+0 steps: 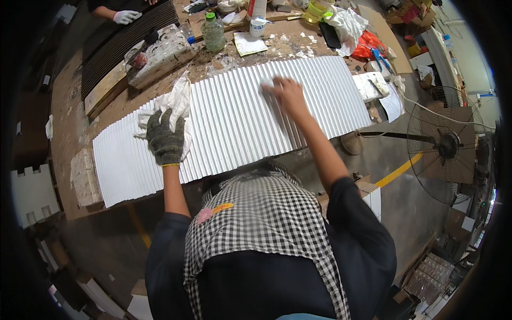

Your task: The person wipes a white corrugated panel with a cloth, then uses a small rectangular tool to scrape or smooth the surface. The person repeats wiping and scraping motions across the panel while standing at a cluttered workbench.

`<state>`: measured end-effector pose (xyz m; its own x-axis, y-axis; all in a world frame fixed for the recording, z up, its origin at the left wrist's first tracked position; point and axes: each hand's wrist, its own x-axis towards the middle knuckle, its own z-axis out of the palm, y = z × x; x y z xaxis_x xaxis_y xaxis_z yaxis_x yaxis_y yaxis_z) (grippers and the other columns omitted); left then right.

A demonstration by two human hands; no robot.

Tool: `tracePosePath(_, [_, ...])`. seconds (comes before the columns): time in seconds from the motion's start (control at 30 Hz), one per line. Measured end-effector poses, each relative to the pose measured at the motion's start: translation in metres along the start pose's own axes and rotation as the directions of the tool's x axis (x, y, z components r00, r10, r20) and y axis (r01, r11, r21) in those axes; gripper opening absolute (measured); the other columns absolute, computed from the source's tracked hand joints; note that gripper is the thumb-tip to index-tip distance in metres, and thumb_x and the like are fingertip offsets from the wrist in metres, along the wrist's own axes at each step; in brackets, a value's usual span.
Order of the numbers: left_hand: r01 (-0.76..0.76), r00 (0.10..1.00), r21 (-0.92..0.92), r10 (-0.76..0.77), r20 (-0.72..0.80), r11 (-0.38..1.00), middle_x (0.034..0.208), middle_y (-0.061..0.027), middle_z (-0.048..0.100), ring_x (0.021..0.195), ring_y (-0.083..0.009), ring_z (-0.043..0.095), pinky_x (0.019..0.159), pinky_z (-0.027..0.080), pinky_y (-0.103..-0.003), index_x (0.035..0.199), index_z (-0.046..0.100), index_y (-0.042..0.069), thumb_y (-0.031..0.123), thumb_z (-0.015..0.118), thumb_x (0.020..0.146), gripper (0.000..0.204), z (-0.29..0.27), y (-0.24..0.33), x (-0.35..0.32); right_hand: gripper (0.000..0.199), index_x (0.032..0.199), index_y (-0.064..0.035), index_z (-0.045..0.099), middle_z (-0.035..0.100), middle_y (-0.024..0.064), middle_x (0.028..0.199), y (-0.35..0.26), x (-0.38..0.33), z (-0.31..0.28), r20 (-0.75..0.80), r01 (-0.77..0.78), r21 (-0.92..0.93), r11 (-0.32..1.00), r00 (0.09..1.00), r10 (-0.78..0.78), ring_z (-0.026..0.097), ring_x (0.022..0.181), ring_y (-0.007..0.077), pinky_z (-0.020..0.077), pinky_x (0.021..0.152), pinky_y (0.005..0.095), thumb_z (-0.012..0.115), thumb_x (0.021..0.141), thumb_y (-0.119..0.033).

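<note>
A long white ribbed panel (229,112) of narrow parallel strips lies across the workbench in front of me. On its left part my left hand (165,137), in a dark grey-green knit glove, presses a crumpled white cloth (180,98) against the ribs, fingers bent over it. My right hand (287,96) is bare and sits over the panel right of its middle. Its fingers are curled together, slightly smeared by motion. A small pale spot shows at the fingertips; what they hold, if anything, cannot be made out.
Behind the panel stand a green-capped jar (214,36), a white cup (257,27) and a stained block (160,56). Beyond, a co-worker's gloved hand (127,17) touches dark ribbed strips (114,50). At right are a red plastic bag (368,44) and a caged fan (447,145).
</note>
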<state>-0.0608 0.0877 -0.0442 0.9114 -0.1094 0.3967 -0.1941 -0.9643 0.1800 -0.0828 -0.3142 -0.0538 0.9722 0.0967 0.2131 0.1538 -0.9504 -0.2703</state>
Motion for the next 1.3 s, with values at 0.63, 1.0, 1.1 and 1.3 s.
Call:
tracePosePath(0.63, [-0.001, 0.999, 0.039, 0.003, -0.038, 0.999, 0.121, -0.0157, 0.070, 0.116, -0.0336, 0.063, 0.106, 0.045, -0.046, 0.126, 0.070, 0.009, 0.032, 0.077, 0.090, 0.044, 0.003, -0.004, -0.003, 0.051, 0.127, -0.0304, 0.071, 0.062, 0.0063, 0.130, -0.006, -0.117, -0.093, 0.406, 0.327, 0.118, 0.938, 0.846, -0.346, 0.057, 0.119, 0.0271, 0.0426, 0.102, 0.0419, 0.068, 0.085, -0.001])
tracePosePath(1.0, [0.015, 1.000, -0.019, -0.015, 0.013, 1.000, 0.128, -0.0158, 0.067, 0.121, -0.0339, 0.060, 0.109, 0.043, -0.047, 0.129, 0.068, 0.010, 0.037, 0.075, 0.091, 0.047, 0.007, -0.005, 0.008, 0.050, 0.131, -0.0362, 0.069, 0.062, 0.0067, 0.133, 0.030, 0.084, 0.012, 0.071, 0.160, -0.058, 0.985, 0.985, -0.156, 0.056, 0.121, 0.0305, 0.0429, 0.101, 0.0472, 0.061, 0.093, -0.005])
tracePosePath(1.1, [0.021, 1.000, -0.014, -0.021, 0.010, 1.000, 0.128, -0.0166, 0.067, 0.122, -0.0342, 0.059, 0.110, 0.042, -0.048, 0.129, 0.069, 0.011, 0.038, 0.076, 0.089, 0.048, 0.010, -0.008, 0.007, 0.048, 0.126, -0.0344, 0.071, 0.064, 0.0058, 0.127, 0.044, 0.138, 0.029, 0.063, 0.146, -0.182, 0.972, 0.989, -0.137, 0.058, 0.119, 0.0296, 0.0428, 0.103, 0.0497, 0.059, 0.091, -0.002])
tracePosePath(1.3, [0.043, 0.999, 0.038, -0.042, -0.029, 0.998, 0.125, -0.0166, 0.068, 0.121, -0.0354, 0.059, 0.109, 0.042, -0.049, 0.128, 0.069, 0.011, 0.033, 0.079, 0.087, 0.047, -0.002, 0.000, -0.002, 0.056, 0.126, -0.0323, 0.072, 0.063, 0.0046, 0.127, 0.004, 0.035, -0.026, 0.170, 0.241, 0.046, 0.969, 0.954, -0.246, 0.058, 0.119, 0.0279, 0.0422, 0.102, 0.0460, 0.057, 0.088, 0.006])
